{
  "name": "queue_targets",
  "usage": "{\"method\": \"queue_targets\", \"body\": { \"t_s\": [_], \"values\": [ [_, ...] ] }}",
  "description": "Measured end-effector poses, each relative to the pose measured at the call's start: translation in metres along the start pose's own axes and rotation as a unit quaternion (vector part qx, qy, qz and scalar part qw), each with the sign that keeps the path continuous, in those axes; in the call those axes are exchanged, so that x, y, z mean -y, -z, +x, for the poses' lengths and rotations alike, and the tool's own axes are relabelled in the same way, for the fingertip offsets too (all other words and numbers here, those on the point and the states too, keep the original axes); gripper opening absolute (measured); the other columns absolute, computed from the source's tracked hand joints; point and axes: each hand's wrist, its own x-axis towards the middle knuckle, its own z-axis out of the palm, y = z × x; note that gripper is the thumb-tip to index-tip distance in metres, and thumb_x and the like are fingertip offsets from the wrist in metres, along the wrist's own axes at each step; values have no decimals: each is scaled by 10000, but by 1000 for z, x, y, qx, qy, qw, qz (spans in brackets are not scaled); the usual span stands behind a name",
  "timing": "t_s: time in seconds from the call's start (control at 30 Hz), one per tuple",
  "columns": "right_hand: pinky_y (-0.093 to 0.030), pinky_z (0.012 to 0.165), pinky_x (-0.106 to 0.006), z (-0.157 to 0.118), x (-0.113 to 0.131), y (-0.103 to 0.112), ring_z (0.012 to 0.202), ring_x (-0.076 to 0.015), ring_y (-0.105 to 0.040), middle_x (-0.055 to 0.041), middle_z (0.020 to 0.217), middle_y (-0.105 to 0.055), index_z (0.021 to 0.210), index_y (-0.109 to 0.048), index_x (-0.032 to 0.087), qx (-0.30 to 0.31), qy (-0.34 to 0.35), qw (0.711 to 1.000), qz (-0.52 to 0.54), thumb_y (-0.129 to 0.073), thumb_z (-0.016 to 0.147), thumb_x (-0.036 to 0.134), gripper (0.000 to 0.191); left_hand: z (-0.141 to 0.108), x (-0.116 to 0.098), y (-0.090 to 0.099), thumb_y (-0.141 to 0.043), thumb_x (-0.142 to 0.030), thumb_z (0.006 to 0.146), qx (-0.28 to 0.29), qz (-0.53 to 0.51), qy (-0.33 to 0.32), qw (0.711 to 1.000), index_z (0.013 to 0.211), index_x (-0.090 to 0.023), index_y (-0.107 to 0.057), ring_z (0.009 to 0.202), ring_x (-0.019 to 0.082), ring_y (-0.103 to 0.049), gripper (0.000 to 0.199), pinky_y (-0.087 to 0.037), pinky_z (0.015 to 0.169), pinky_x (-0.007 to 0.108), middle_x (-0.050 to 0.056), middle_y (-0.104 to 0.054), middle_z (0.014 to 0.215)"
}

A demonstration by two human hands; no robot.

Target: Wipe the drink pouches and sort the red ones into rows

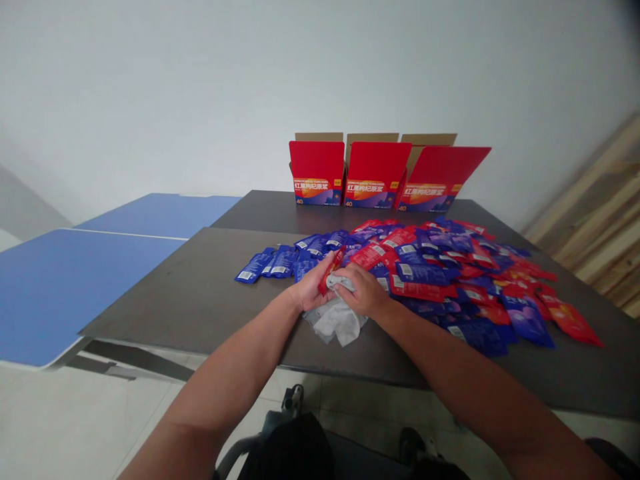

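Left hand (pixel 311 288), fingers together on a red foil sachet (pixel 331 270); crumpled white plastic bag (pixel 336 323) between both hands, right hand (pixel 365 291) fingers clamped on it; loose blue and red sachet pile (pixel 425 273) at 2 o'clock on dark grey table (pixel 200 293).

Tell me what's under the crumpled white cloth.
The cloth lies on the dark tabletop; the part directly beneath it is covered, so nothing there can be seen.

Three red cartons (pixel 367 175), two hands (pixel 363 291), one white cloth (pixel 336 323), dozens of blue and red sachets (pixel 425 273)
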Motion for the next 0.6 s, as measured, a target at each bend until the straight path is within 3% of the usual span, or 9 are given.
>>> {"method": "queue_targets", "body": {
  "t_s": [0.07,0.2,0.33,0.43,0.6],
  "values": [
    [-529,764,-367,0,0,-1,853,-215,-618,-78,922,-638,1070,-539,206,-20,-25,999,-15,-518,900,285,189,-1,4,-1,-588,-541,837,4,31,6,1000,888,-165,-627,521,88,-573,381,-463,509,183,-1,-621,670],
    [-522,763,-358,3,-1,-1,853,-219,-639,-74,927,-660,1025,-541,214,-82,-137,986,-46,-513,894,323,173,0,9,0,-631,-538,802,39,58,0,998,856,-161,-604,511,71,-529,381,-393,465,161,-19,-569,660],
    [-511,713,-342,6,-1,2,802,-220,-639,-66,889,-660,980,-537,210,-110,-234,964,-56,-523,878,371,190,-2,9,0,-692,-347,770,89,68,-15,994,1060,-218,-574,567,80,-540,339,-348,465,151,-28,-550,705],
    [-503,741,-348,8,-1,3,839,-227,-630,-72,911,-651,983,-527,208,-127,-262,955,-64,-512,876,388,210,-4,8,1,-635,-131,673,120,67,-20,990,1180,-242,-527,605,98,-554,530,-331,464,152,-18,-563,730],
    [-492,776,-376,8,-8,4,883,-241,-604,-90,932,-632,989,-505,197,-160,-283,943,-71,-482,890,394,221,-2,4,7,-527,-87,574,147,36,-13,988,1183,-172,-547,660,143,-607,615,-399,504,190,45,-641,783]
  ]
}}
